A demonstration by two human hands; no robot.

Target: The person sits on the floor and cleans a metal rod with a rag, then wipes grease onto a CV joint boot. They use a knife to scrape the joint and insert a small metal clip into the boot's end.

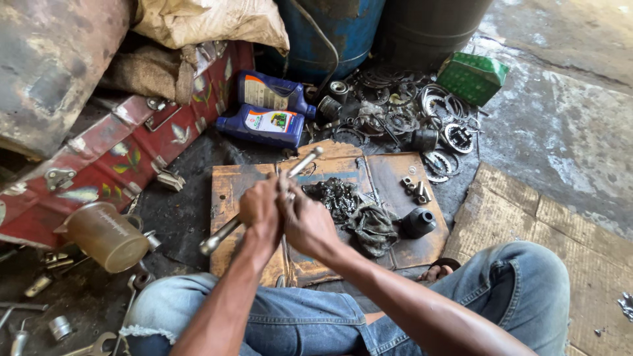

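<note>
On the oil-blackened floor (184, 224) of a workshop, a person in blue jeans sits with both hands working over a flattened sheet of stained brown cardboard (395, 178), laid down seemingly to keep parts off the grime. The left hand (260, 209) is closed around a long silver metal bar tool (224, 234) that runs diagonally from lower left to upper right, its far tip just above the cardboard's top edge. The right hand (306, 221), fingers curled, presses against the left at the bar's middle; what it grips there is hidden. Just right of the hands lie a greasy dark rag (372, 227) and a clump of black oily chain-like parts (336, 194), within easy reach. A black rubber bush (419, 222) and small silver bolts (417, 190) rest further right. Beyond the cardboard lie two blue plastic oil bottles (264, 112), a heap of steel clutch rings (422, 115) and a green cardboard box (472, 77). A brown translucent plastic jug (105, 235) stands at left beside a red painted metal trunk (119, 151).
</note>
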